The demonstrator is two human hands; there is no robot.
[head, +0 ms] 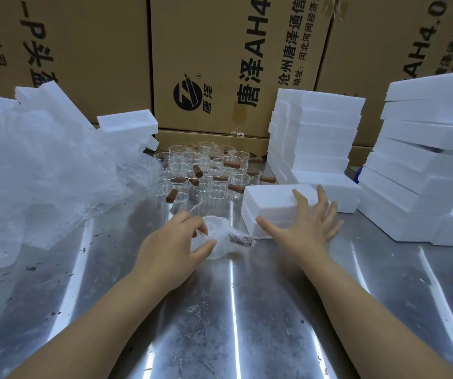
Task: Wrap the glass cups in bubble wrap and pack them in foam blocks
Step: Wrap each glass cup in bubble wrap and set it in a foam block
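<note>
1. The wrapped cup (221, 232) lies on its side near the middle of the bench (219, 324), its brown handle (240, 239) pointing right toward the foam block (269, 198) just beside it.
2. The left hand (170, 250) grips the wrapped cup, with fingers over the top and thumb curled under the near side.
3. The right hand (307, 228) is spread flat with straight fingers over the near end of the foam block and holds nothing. I cannot tell whether it presses on the block or only hovers.
4. Handling, as I judge it: the cup is thin glass, light and fragile, and the wrap is soft and slippery, so it may slide or unroll. Hold it round the body and pin the loose wrap, rather than holding it by the handle.
5. The foam block should be very light, stiff and easily dented. Take it by its long sides.
6. The bare cups (206, 170) stand crowded toward the far edge, the bubble wrap heap (42, 173) sits along the left edge, and the foam stacks (424, 160) rise at the right edge.
</note>
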